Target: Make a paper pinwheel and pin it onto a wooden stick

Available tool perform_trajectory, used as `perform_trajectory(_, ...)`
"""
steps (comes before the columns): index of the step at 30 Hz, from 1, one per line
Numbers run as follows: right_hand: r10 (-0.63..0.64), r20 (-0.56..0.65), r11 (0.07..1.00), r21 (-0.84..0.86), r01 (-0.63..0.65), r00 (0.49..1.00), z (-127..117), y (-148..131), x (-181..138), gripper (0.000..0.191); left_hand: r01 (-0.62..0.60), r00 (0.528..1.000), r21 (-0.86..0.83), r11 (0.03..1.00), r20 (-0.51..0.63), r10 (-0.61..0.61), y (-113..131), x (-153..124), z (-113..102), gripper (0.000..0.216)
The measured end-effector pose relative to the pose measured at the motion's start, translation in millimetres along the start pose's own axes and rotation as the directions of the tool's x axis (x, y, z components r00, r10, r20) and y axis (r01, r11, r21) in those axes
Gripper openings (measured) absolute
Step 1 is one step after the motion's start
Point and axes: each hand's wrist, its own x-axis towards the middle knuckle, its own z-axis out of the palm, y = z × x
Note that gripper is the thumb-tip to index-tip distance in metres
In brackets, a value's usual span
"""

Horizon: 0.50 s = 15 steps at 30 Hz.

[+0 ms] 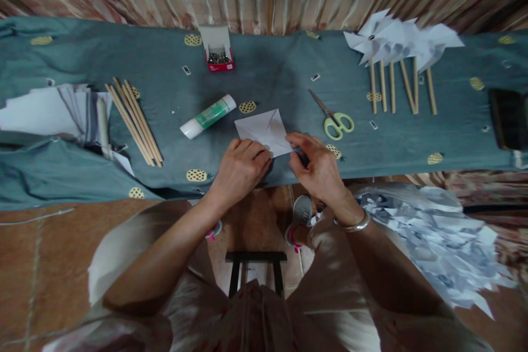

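A white square of paper [264, 129] with diagonal creases lies on the teal cloth near the table's front edge. My left hand [241, 168] is curled at the paper's near left corner, fingers bent and pressing on it. My right hand [317, 168] pinches the paper's near right corner between thumb and fingers; a metal bangle sits on that wrist. Just beyond the paper are a glue stick [208, 116] to the left and green-handled scissors [333, 117] to the right.
A bundle of wooden sticks [135, 121] and a stack of white paper [45, 113] lie at the left. Finished paper pinwheels [398, 49] on sticks rest at the back right. A red box of pins [218, 55] stands at the back. Paper scraps [441, 236] pile on the floor at the right.
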Motion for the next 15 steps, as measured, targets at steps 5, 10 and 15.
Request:
perform_trajectory(5, 0.003, 0.051, 0.997, 0.083, -0.007, 0.999, -3.4, 5.1, 2.3, 0.039, 0.002, 1.000, -0.016, 1.000, -0.020, -0.002, -0.6, -0.9, -1.4, 0.021)
perform_trajectory(10, 0.065, 0.061, 0.956, 0.282, -0.079, 0.996, -2.9, 8.3, 4.5, 0.015, -0.012, 1.000, -0.028, 1.000, 0.005, 0.012, 0.3, -5.0, -3.1, 0.024)
perform_trajectory(15, 0.089, 0.056, 0.941, 0.322, -0.103, 0.994, 0.6, 5.8, 3.7, 0.008, -0.007, 0.999, -0.092, 0.996, 0.045, 0.011, 1.9, -12.0, -3.5, 0.021)
